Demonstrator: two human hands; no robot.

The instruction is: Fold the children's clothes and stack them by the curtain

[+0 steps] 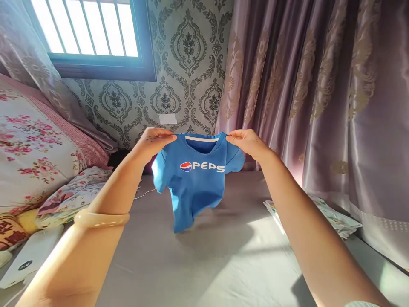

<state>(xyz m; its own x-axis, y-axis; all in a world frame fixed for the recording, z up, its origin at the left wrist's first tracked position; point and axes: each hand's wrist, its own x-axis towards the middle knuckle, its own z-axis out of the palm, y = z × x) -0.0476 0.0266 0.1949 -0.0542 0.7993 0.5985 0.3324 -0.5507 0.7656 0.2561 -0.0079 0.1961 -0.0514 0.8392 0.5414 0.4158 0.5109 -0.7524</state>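
A small blue T-shirt (204, 183) with a red, white and blue round logo and white "PEPS" lettering hangs in the air, its front facing me. My left hand (156, 138) pinches it at the shoulder on the left of the neckline. At the opposite shoulder, my right hand (244, 140) grips the cloth between thumb and fingers. Both short sleeves droop outward, and the lower hem swings loose and uneven above the bed. A pale bangle (101, 218) circles my left forearm.
Beneath lies a grey bed sheet (153, 273), partly sunlit. Folded cloth (335, 217) rests at right by the purple curtain (329, 140). On the left are a floral pillow (35, 149), crumpled printed cloth (75, 192) and a white device (32, 256) with a display.
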